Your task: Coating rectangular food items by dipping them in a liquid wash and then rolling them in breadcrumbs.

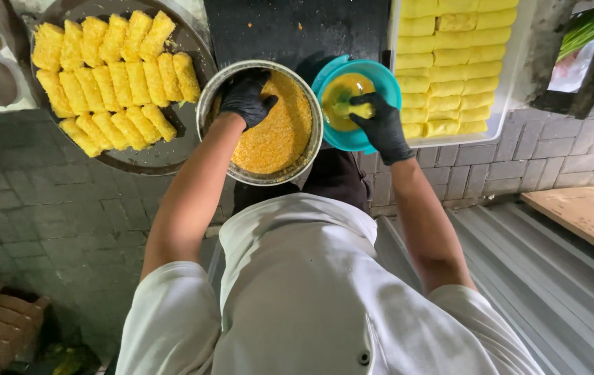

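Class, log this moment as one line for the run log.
left hand: in crumb bowl | right hand: holds piece in egg bowl | tray: coated pieces

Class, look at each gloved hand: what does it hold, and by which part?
Right hand grips a yellow piece by its end; left hand rests in crumbs, hold unclear.
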